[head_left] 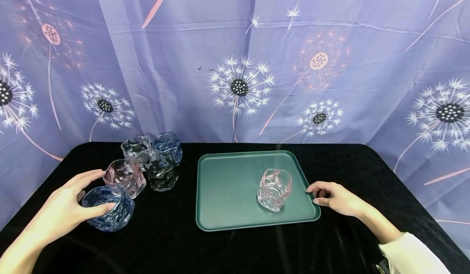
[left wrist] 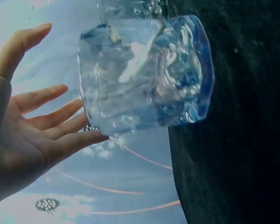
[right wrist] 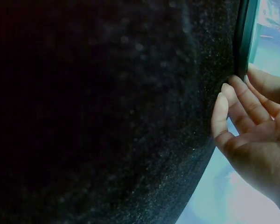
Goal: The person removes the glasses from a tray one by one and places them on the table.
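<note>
My left hand [head_left: 60,213] is spread around the rim of a blue textured glass [head_left: 114,215], its thumb in front and its fingers behind. In the left wrist view, the thumb and fingers stand wide apart, with the blue glass [left wrist: 144,77] beyond the fingertips. Right behind it is a pink glass [head_left: 128,176]. At the right edge of a green tray [head_left: 227,192], my right hand [head_left: 339,198] pinches the rim between thumb and fingers. In the right wrist view the fingertips meet the tray's edge [right wrist: 245,37]. A clear pinkish glass [head_left: 274,190] stands on the tray.
Behind the pink glass stand a clear glass [head_left: 136,146], a dark grey glass [head_left: 161,174] and another blue glass [head_left: 169,145], close together. Black cloth [head_left: 249,249] covers the table. A purple dandelion-print curtain [head_left: 191,98] hangs along its back.
</note>
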The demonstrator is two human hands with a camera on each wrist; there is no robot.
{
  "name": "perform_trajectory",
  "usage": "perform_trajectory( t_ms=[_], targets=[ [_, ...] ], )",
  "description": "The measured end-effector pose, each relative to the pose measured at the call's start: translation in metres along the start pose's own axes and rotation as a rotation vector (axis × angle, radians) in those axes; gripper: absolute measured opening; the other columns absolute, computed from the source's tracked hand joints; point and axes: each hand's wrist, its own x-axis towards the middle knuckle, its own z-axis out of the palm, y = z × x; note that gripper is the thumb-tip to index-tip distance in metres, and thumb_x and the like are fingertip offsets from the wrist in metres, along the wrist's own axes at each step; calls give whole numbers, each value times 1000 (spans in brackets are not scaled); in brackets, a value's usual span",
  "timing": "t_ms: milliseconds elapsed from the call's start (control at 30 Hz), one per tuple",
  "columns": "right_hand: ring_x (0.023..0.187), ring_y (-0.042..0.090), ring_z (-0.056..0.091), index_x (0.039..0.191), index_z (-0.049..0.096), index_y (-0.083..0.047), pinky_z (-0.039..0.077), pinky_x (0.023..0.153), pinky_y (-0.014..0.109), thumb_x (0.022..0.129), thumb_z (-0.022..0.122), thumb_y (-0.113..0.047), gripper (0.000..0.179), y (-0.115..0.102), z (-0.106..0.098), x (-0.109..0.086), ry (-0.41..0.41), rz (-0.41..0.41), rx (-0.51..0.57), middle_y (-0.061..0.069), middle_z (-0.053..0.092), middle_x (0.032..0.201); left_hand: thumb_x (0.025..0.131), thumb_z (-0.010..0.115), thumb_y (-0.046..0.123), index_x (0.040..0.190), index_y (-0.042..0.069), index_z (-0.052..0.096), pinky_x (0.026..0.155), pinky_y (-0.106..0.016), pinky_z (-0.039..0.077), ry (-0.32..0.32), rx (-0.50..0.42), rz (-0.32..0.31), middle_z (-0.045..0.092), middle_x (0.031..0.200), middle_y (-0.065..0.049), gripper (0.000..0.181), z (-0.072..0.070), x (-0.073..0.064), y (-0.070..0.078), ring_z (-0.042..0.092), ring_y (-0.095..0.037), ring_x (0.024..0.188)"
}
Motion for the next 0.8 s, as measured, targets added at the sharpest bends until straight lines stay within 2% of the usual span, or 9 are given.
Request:
perform_trajectory(
  t_ms=[33, 67, 200, 267, 367, 800],
  targets=[
    [69, 7, 49, 104, 59, 0, 43, 56, 24, 85, 62, -5, 20, 0, 0, 0, -2, 2, 2, 0, 55, 82, 63, 84, 24, 126, -1, 49, 75, -44, 45, 3, 5, 4, 44, 127, -20, 77, 0, 1, 2, 43, -26, 106],
    [69, 7, 50, 104, 59, 0, 43, 56, 24, 85, 62, -5, 20, -1, 0, 0, -3, 5, 3, 0, 55, 82, 63, 84, 24, 127, -1, 49, 74, -50, 41, 4, 4, 10, 44, 127, -20, 77, 0, 3, 5, 43, -28, 105],
    [69, 7, 50, 105, 59, 0, 43, 57, 24, 85, 62, -5, 20, -1, 0, 0, -5, 14, 1, 1, 55, 82, 62, 84, 25, 126, 0, 50, 75, -45, 42, 19, 4, 56, 47, 126, -20, 77, 2, 8, 16, 47, -31, 104],
    [69, 8, 50, 105, 59, 0, 43, 56, 24, 85, 62, -4, 21, -1, 0, 0, -7, 18, 4, 1, 55, 82, 63, 84, 26, 126, 0, 49, 78, -48, 40, 12, -5, 69, 46, 127, -21, 77, 3, 11, 21, 46, -39, 104],
    [69, 7, 50, 105, 59, -1, 43, 56, 24, 85, 62, -5, 21, 0, 0, 0, -5, 20, 4, 1, 55, 83, 63, 83, 26, 125, 0, 50, 77, -56, 36, 14, -13, 97, 46, 126, -22, 75, 4, 15, 30, 45, -43, 107],
    [69, 8, 50, 106, 59, 0, 44, 57, 24, 85, 62, -3, 21, 0, 0, 0, -8, 19, 11, 5, 56, 82, 70, 79, 24, 122, 2, 54, 82, -57, 38, 35, -41, 124, 49, 122, -20, 62, 17, 36, 61, 46, -41, 109]
  ],
)
